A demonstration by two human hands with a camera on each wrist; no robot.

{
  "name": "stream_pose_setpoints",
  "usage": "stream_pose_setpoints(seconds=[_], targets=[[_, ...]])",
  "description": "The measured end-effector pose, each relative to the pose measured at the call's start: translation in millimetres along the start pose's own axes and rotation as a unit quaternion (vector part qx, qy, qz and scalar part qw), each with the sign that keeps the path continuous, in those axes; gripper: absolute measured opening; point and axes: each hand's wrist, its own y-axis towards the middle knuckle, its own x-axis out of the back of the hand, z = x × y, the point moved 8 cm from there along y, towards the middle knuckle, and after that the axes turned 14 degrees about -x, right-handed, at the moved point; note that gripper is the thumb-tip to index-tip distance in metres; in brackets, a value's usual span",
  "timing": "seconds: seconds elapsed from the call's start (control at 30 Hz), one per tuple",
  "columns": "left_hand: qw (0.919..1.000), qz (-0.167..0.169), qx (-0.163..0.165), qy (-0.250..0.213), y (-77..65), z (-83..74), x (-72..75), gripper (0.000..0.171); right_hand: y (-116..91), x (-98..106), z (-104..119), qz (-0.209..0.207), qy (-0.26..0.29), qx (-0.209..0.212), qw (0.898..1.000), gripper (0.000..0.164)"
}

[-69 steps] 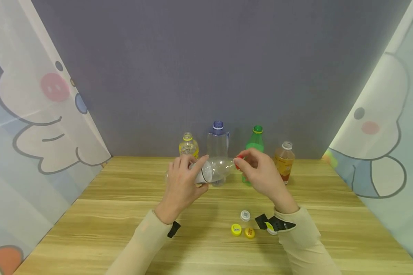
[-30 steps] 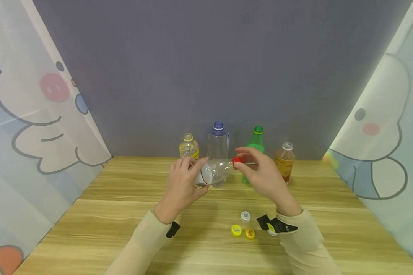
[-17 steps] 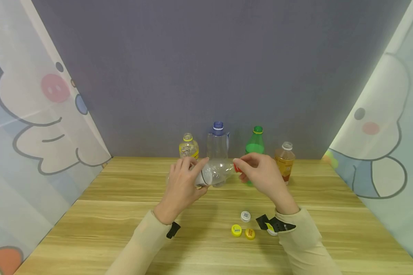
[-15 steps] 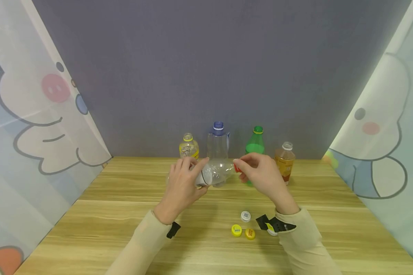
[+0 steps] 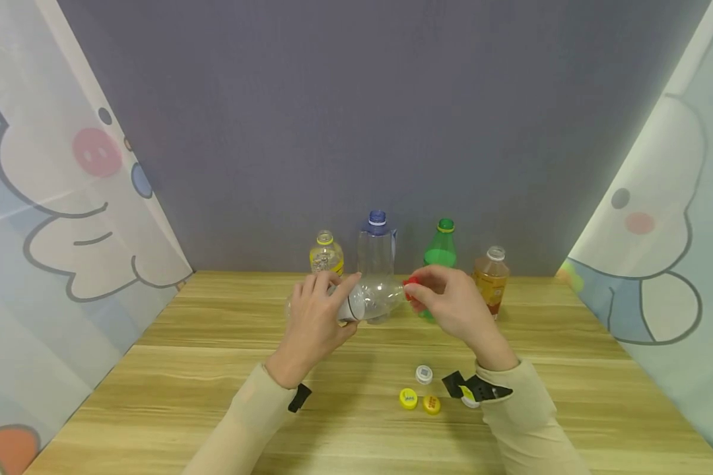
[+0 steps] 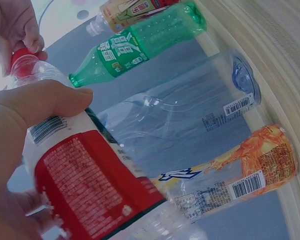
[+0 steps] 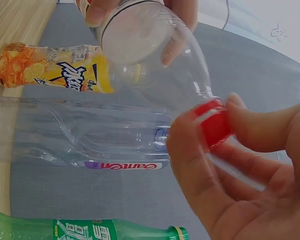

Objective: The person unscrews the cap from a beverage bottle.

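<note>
In the head view, a clear plastic bottle (image 5: 383,295) lies nearly level above the table, its neck toward the right. My left hand (image 5: 315,313) grips it round the body, thumb on the near side. The left wrist view shows its red and white label (image 6: 100,185). At the bottle's mouth sits a red cap (image 7: 216,124), which my right hand (image 5: 454,305) pinches between thumb and index finger in the right wrist view. The other right fingers are spread below the cap. Whether the cap's thread is engaged cannot be seen.
Behind the hands stand a yellow-labelled bottle (image 5: 325,254), a large clear bottle (image 5: 376,247) with blue neck, a green bottle (image 5: 441,249) and an amber-labelled bottle (image 5: 492,280), all uncapped. A white cap (image 5: 424,375), yellow cap (image 5: 408,398) and orange-yellow cap (image 5: 432,404) lie on the table (image 5: 172,396).
The right fingers have shifted round the red cap, opening away from it about a second ago and then closing on it again. The left hand and bottle have barely moved.
</note>
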Motion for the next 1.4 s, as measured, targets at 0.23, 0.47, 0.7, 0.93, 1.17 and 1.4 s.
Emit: stream_pose_setpoints(seconds=[0.23, 0.47, 0.7, 0.93, 1.17, 1.4], targets=[[0.9996, 0.018, 0.012, -0.016, -0.6, 2.6, -3.8, 0.082, -3.2, 0.8, 6.1, -0.007, -0.013, 0.032, 0.999, 0.02], [0.9999, 0.008, 0.012, -0.004, 0.6, 4.2, 0.3, 0.083, -3.3, 1.2, 8.2, -0.014, 0.003, 0.042, 0.999, 0.025], [0.9997, 0.008, 0.021, -0.004, 0.9, 8.0, 2.4, 0.084, -3.6, 1.3, 12.0, -0.02, 0.01, 0.063, 0.998, 0.03], [0.9999, 0.009, 0.011, -0.008, 1.6, 4.0, 1.2, 0.081, -3.3, 4.5, 10.8, -0.035, 0.014, 0.066, 0.997, 0.02], [0.9999, 0.004, 0.007, -0.01, 1.1, 2.8, -0.1, 0.081, -2.4, 6.9, 7.2, -0.045, 0.012, 0.036, 0.998, 0.035], [0.9998, 0.009, 0.011, -0.011, 0.2, 2.5, -0.3, 0.081, -3.0, 7.0, 3.0, -0.033, -0.007, 0.001, 0.999, 0.033]])
